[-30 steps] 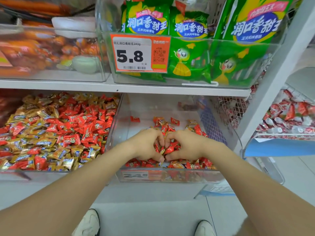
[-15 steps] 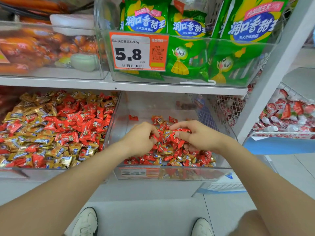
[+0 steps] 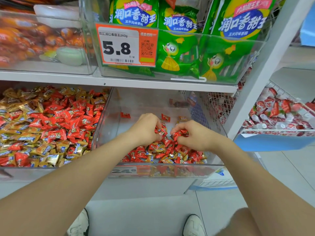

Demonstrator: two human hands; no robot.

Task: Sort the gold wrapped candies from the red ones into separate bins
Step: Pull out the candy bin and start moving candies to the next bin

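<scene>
**Together over the pile: both hands gripping red candies**

Mostly toward the front of a clear plastic bin (image 3: pixel 106 126), small red-wrapped candies (image 3: pixel 141 153) lay heaped with small gold-wrapped candies (image 3: pixel 167 160). A few stray pieces sat alone on the bare floor farther back. The left hand (image 3: pixel 144 128) hovered just above the heap, its fingers curled round a clutch of the red ones. The right hand (image 3: pixel 196 135) was just beside it, apart by a narrow gap. It pinched its own cluster of red wrappers between thumb and bent fingers.

To the left, touching this bin's wall, a second clear bin (image 3: pixel 51 172) held a far fuller mix of red and gold sweets. Above both ran a white shelf board (image 3: pixel 119 80). On it stood a clear tub of green snack bags (image 3: pixel 177 53), with an orange-and-white price tag (image 3: pixel 126 46) reading 5.8 on its front. At far right a wire basket (image 3: pixel 276 87) held red-and-white packets. Two white shoes (image 3: pixel 80 223) showed on the grey floor below.
</scene>
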